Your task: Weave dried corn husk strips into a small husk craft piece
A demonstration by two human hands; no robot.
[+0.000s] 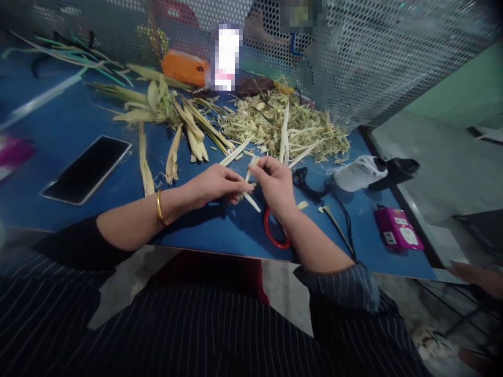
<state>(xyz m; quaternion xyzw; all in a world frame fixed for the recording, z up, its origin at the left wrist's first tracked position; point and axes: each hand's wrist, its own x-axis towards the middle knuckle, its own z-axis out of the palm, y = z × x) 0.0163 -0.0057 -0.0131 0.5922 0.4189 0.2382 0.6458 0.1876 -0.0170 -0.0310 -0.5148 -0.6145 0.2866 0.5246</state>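
Note:
Pale strips of dried corn husk [251, 202] cross between my two hands, just above the blue table. My left hand [220, 184], with a gold bangle at the wrist, pinches a husk strip between thumb and fingers. From the other side, my right hand [274, 184] grips the upper part of the strip with thumb and forefinger. Red-handled scissors [271, 238] lie below my right wrist, their blades hidden. Behind my hands are longer husk leaves [192, 131] and a heap of shredded husk [298, 125].
A dark-screened phone [87, 170] lies at left. Spools of white thread [359, 173] and black thread [395, 175], plus a purple box [398, 229], are at right. An orange pouch [184, 68] rests by the perforated metal screen [377, 52] at the back.

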